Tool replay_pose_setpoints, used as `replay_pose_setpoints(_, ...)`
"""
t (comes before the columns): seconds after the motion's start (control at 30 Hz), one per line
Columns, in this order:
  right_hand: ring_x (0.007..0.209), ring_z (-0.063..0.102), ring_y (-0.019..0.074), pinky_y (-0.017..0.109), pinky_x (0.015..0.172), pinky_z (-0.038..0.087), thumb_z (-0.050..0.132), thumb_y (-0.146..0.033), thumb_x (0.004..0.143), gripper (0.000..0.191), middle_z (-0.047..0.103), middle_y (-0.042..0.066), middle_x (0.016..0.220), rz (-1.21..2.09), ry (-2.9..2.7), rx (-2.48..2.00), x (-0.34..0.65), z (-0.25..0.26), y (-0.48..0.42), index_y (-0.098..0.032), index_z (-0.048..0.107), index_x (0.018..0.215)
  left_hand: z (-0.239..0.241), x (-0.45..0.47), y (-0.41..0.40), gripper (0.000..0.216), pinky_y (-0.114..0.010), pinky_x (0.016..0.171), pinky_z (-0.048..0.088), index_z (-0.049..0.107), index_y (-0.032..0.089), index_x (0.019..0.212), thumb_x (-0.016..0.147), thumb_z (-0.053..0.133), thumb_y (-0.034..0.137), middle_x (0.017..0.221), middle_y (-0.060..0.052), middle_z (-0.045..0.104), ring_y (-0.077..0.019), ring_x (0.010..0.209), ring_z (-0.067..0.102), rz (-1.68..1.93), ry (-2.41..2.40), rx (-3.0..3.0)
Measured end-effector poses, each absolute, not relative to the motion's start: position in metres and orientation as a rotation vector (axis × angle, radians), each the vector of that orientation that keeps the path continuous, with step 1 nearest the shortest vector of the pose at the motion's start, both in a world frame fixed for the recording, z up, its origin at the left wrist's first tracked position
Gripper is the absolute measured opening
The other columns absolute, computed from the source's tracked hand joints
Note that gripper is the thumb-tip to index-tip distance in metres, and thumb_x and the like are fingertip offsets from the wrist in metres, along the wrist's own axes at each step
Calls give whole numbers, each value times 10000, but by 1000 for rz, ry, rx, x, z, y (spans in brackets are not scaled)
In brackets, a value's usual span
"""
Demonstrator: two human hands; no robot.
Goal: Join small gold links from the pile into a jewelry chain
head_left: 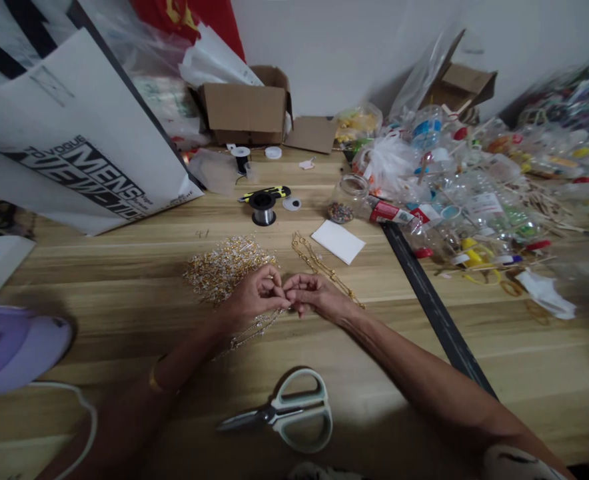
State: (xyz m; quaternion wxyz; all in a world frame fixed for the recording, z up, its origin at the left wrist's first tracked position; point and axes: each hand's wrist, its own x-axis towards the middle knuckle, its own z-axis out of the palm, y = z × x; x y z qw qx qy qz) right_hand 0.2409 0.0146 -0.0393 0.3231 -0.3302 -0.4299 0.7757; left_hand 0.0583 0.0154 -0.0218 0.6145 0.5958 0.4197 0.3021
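Observation:
My left hand and my right hand meet over the table, fingertips pinched close together. A silver beaded chain runs from under the left fingertips down toward the wrist, lying on the wood. What the right fingertips pinch is too small to make out. Just beyond the left hand is a heap of gold and clear beaded pieces. Behind the right hand stretches a gold chain, partly covered by that hand. Scissors with pale handles lie nearest to me, blades pointing left.
Farther back are a wire spool, a yellow utility knife, a white pad and a jar of beads. Plastic bottles and bags crowd the right. A paper bag and a purple appliance stand left.

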Motion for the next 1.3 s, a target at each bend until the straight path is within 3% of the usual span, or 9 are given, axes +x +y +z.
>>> replay_pose_setpoints(0.27,505,533,50,152,462,474,755,-280,686,287,616,-17,684,2060,-1120,-766,242,-41,14,-147,611,897,-28,58,14,400,-220,587,463,405,175,761,607,774,189,663,33,642,-124,628,638,727,907,1331)
replay_pose_setpoints(0.7,500,512,53,175,490,500,730,-301,719,223,579,-24,614,2057,-1195,-748,243,-42,13,-128,616,802,-31,58,15,418,-217,577,449,408,175,780,606,785,223,658,16,659,-143,631,650,666,865,1267)
replay_pose_setpoints(1.3,523,552,79,187,498,481,709,-327,734,204,601,-19,592,1819,-1196,-794,238,-38,9,-148,619,773,-32,58,17,254,-239,647,474,578,128,761,620,759,238,709,-15,650,-121,665,613,760,897,1284)
